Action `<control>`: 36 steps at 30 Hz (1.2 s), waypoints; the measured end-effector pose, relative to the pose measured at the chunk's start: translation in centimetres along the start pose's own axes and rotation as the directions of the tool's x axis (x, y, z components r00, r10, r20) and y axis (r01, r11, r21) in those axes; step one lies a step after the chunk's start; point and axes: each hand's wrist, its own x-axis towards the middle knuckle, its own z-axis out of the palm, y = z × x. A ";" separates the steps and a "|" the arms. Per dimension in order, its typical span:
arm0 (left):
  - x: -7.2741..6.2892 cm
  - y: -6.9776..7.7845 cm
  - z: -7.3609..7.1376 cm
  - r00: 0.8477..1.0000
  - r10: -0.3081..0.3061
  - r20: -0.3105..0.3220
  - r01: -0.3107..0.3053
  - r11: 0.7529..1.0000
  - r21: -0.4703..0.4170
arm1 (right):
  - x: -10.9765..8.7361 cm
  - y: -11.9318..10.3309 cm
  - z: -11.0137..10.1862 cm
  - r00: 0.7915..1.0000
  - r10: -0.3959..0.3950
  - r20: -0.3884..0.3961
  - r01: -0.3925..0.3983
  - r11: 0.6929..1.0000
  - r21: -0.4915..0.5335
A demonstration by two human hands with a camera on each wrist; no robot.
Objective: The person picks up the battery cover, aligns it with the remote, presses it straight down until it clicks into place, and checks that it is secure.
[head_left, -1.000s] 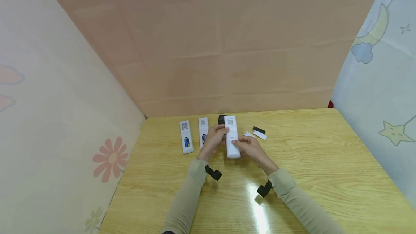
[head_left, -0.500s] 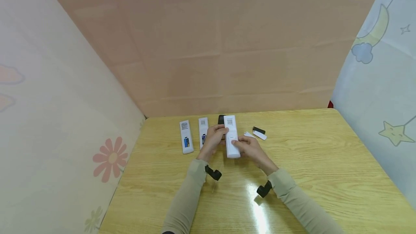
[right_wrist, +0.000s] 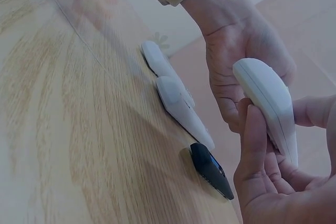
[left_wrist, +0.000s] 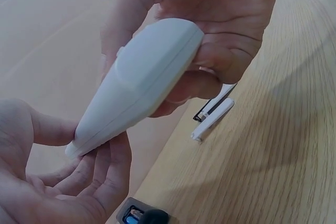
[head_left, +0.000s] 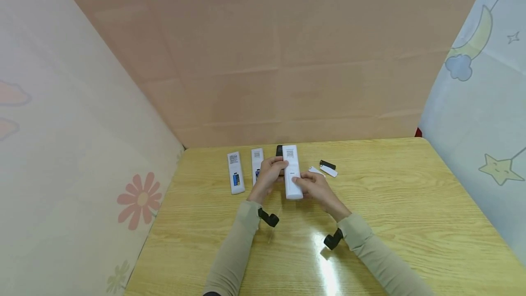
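Both hands hold a white remote control (head_left: 291, 184) above the table, its back with a printed label facing up. My left hand (head_left: 269, 176) grips the far half by its left edge, thumb on top and fingers underneath. At the near half, my right hand (head_left: 319, 189) presses its thumb on the back, over the battery cover, with its fingers curled under the right side. The left wrist view shows the white remote (left_wrist: 152, 66) side-on between the two hands. Its keypad side is hidden.
Two white remotes, one at far left (head_left: 233, 161) and one beside it (head_left: 257, 155), lie with battery bays uncovered. A black remote (right_wrist: 211, 171) lies behind the hands. To the right are a black cover (head_left: 327, 164) and two white covers (head_left: 328, 171) on the wooden table (head_left: 390, 195).
The held remote and both hands have shifted very slightly left and away. The grip looks the same, and the things on the table have stayed put.
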 end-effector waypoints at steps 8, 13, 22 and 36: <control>0.0 -0.2 -0.9 1.000 0.009 -0.014 -0.009 1.000 -0.012 | 0.2 -0.2 0.5 0.999 -0.013 0.040 0.013 1.000 0.018; -0.1 -0.3 -1.8 0.999 0.016 -0.032 -0.016 1.000 -0.009 | 0.2 -0.5 1.1 0.997 -0.011 0.082 0.007 0.999 0.052; -0.6 0.3 -3.3 0.997 0.021 -0.080 -0.019 1.000 0.024 | 0.1 -0.4 2.0 0.990 -0.047 0.133 0.037 0.997 0.072; -1.7 -0.7 -6.0 0.992 0.008 -0.123 -0.005 1.000 0.027 | -0.4 0.8 3.8 0.967 -0.114 0.228 0.090 0.989 0.115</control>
